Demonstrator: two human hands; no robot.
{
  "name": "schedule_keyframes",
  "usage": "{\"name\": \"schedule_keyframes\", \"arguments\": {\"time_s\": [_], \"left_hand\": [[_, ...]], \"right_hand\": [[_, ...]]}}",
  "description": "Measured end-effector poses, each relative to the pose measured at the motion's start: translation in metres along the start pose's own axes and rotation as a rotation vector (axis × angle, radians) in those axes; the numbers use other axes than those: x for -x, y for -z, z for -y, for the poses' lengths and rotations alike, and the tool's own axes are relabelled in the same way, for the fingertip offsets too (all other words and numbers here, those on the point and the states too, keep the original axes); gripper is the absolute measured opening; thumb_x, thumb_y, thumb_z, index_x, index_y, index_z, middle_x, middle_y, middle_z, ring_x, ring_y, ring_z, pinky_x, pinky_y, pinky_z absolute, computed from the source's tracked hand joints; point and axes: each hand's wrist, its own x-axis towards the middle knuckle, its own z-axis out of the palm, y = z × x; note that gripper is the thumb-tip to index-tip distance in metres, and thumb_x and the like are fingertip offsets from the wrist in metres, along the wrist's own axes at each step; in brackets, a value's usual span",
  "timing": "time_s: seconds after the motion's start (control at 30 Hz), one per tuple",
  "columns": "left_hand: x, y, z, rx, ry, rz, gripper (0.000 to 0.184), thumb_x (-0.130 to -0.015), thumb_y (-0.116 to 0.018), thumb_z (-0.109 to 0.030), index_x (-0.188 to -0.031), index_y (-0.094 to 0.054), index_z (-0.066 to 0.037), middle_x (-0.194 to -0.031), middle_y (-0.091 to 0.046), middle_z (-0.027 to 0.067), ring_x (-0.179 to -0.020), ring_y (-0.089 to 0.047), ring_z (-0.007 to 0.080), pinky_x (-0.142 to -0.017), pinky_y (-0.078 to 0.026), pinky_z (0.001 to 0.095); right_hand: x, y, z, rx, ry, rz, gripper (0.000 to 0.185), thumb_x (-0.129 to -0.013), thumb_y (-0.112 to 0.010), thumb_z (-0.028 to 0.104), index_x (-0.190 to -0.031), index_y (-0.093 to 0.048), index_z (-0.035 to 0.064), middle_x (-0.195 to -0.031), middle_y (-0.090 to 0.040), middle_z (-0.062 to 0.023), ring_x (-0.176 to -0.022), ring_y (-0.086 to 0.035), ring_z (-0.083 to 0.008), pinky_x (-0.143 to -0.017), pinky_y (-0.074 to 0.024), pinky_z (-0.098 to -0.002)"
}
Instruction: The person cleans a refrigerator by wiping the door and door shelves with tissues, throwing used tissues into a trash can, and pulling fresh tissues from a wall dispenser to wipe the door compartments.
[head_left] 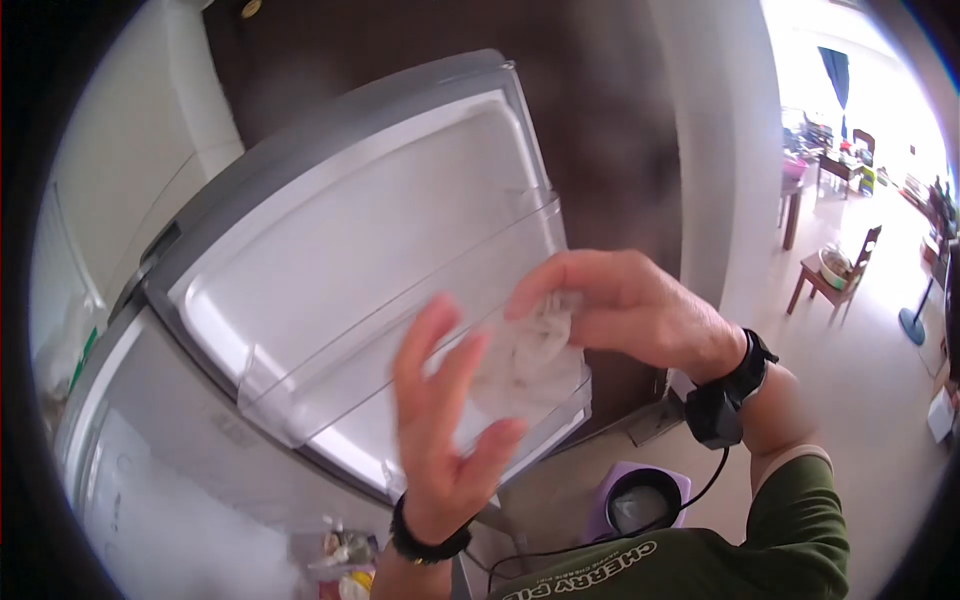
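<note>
My right hand (pixel 635 310) pinches a crumpled, whitish, see-through plastic bag (pixel 535 350) between thumb and fingers. Motion blurs the bag, and its contents cannot be made out. To the left of it, my left hand (pixel 440 430) is raised with its fingers spread and nothing in them. Behind both hands stands the open freezer door (pixel 340 240), white inside with a grey edge. Transparent door shelves (pixel 410 310) run across it, the lower one partly hidden by my hands and the bag.
Cold mist hangs in the freezer compartment (pixel 190 510) at lower left. Packed items (pixel 350 550) show near its edge. Below my right arm a black round container (pixel 645 500) sits on a purple stool (pixel 607 488). A wooden chair (pixel 840 280) holding a bowl stands far right.
</note>
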Motion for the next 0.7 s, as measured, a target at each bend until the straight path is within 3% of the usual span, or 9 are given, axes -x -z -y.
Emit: {"name": "schedule_keyframes", "arguments": {"time_s": [0.03,0.13,0.17,0.23,0.3,0.37,0.5,0.6,0.7], "left_hand": [[-0.004,-0.006,-0.006,-0.024,0.054,0.046,0.051,-0.080,-0.067,-0.013,-0.126,-0.051,0.001,-0.130,-0.046,0.0209,-0.116,-0.049,0.0323,-0.096,-0.040,0.0385],[0.010,-0.019,0.002,0.202,0.319,0.030,0.059,-0.085,-0.063,-0.010,-0.138,-0.038,0.000,-0.125,-0.052,0.0153,-0.114,-0.052,0.0219,-0.093,-0.041,0.0285],[0.009,-0.023,-0.001,0.215,0.351,-0.059,0.051,-0.083,-0.063,0.000,-0.131,-0.046,0.001,-0.112,-0.059,0.0103,-0.101,-0.057,0.0172,-0.087,-0.044,0.0251],[0.010,-0.023,0.005,0.275,0.556,-0.188,0.041,-0.083,-0.064,-0.001,-0.122,-0.051,0.001,-0.107,-0.059,0.0096,-0.097,-0.056,0.0155,-0.084,-0.045,0.0254],[0.010,-0.020,0.007,0.394,0.687,-0.325,0.029,-0.083,-0.064,-0.002,-0.110,-0.053,0.000,-0.100,-0.059,0.0086,-0.091,-0.055,0.0130,-0.082,-0.045,0.0262],[0.012,-0.020,0.013,0.457,0.697,-0.358,0.032,-0.084,-0.063,-0.001,-0.113,-0.051,0.000,-0.103,-0.058,0.0092,-0.094,-0.055,0.0138,-0.086,-0.044,0.0273],[0.010,-0.027,0.009,0.715,0.695,-0.375,0.034,-0.084,-0.060,0.002,-0.116,-0.046,0.000,-0.108,-0.057,0.0103,-0.101,-0.055,0.0159,-0.092,-0.043,0.0299],[0.011,-0.027,0.004,0.770,0.719,-0.345,0.031,-0.084,-0.058,0.005,-0.112,-0.046,-0.001,-0.113,-0.056,0.0121,-0.104,-0.055,0.0174,-0.095,-0.043,0.0317],[0.017,-0.025,0.011,0.649,0.692,-0.379,0.025,-0.084,-0.056,0.007,-0.105,-0.048,-0.002,-0.114,-0.055,0.0133,-0.104,-0.054,0.0174,-0.094,-0.042,0.0317]], "right_hand": [[-0.001,-0.007,-0.002,-0.008,0.003,0.050,0.037,-0.079,-0.045,-0.006,-0.112,-0.058,0.0021,-0.101,-0.059,-0.0057,-0.094,-0.056,-0.0142,-0.086,-0.0442,-0.0274],[-0.005,-0.017,-0.018,-0.225,0.049,-0.043,0.036,-0.078,-0.047,-0.005,-0.112,-0.058,0.0025,-0.099,-0.058,-0.0059,-0.096,-0.056,-0.0137,-0.084,-0.0451,-0.0290],[-0.006,-0.020,-0.025,-0.151,0.057,-0.111,0.036,-0.078,-0.050,-0.004,-0.113,-0.058,0.0031,-0.100,-0.058,-0.0071,-0.097,-0.056,-0.0151,-0.084,-0.0455,-0.0305],[-0.006,-0.026,-0.037,-0.006,0.071,-0.251,0.037,-0.078,-0.055,-0.001,-0.115,-0.057,0.0042,-0.103,-0.057,-0.0096,-0.098,-0.056,-0.0181,-0.084,-0.0463,-0.0333],[-0.002,-0.029,-0.043,0.455,0.311,-0.294,0.041,-0.078,-0.061,0.003,-0.118,-0.055,0.0054,-0.107,-0.055,-0.0127,-0.099,-0.055,-0.0230,-0.084,-0.0466,-0.0361],[0.000,-0.030,-0.043,0.850,0.518,-0.310,0.052,-0.076,-0.070,0.011,-0.124,-0.052,0.0074,-0.113,-0.052,-0.0160,-0.099,-0.052,-0.0309,-0.084,-0.0471,-0.0398],[0.005,-0.050,-0.047,0.630,0.240,-0.251,0.061,-0.074,-0.075,0.016,-0.127,-0.049,0.0036,-0.113,-0.051,-0.0162,-0.100,-0.053,-0.0296,-0.081,-0.0492,-0.0360],[-0.001,-0.045,-0.063,0.434,0.186,-0.271,0.064,-0.076,-0.074,0.014,-0.131,-0.045,0.0017,-0.114,-0.051,-0.0172,-0.098,-0.055,-0.0257,-0.077,-0.0510,-0.0332],[-0.005,-0.047,-0.067,0.200,0.159,-0.270,0.060,-0.081,-0.070,0.011,-0.134,-0.043,0.0045,-0.119,-0.053,-0.0107,-0.092,-0.056,-0.0175,-0.079,-0.0497,-0.0291]]}}
